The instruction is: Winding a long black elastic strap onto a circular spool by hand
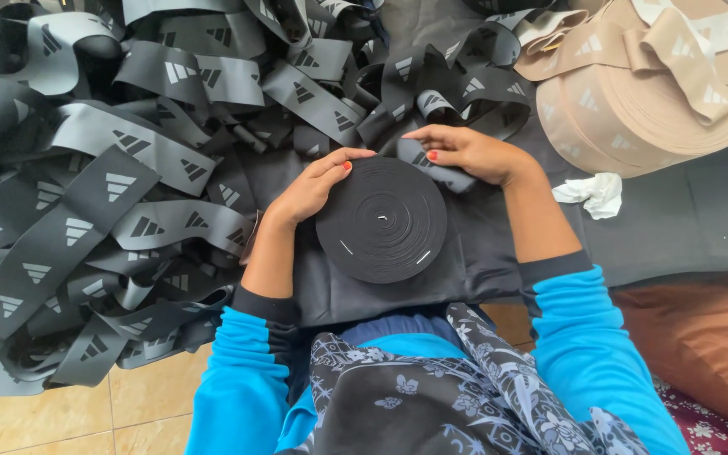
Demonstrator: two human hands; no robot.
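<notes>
We have a flat black roll of elastic band [382, 219] lying on a dark cloth [473, 270] spread over the lap, centre of the head view, coiled tight in a spiral with the core visible. Two small pale marks show on its face near the lower edge.

Our left hand [313, 187] cups the roll's upper left rim: fingers curved along the edge, thumb on top, touching it. A loose hold on the rim, not a full clench.

Our right hand [469, 153] sits just past the roll's upper right edge, fingers bent down onto the loose black strip [444, 173] that feeds into the roll. It presses or pinches that strip; we can't tell which.

Both sleeves are bright blue with black cuffs. A patterned dark scarf [465, 396] hangs at bottom centre.

Left and top of view: a big tangled heap of black band [111, 185] with pale triangular stripe marks, running right up to both hands. Top right: a large beige roll of band [634, 109] with loose beige ends draped over it, well apart from the black roll. A crumpled white scrap [593, 194] lies just below it, near the right forearm. Tan floor tiles [61, 413] show at bottom left, a brown cushion [701, 337] at bottom right.
</notes>
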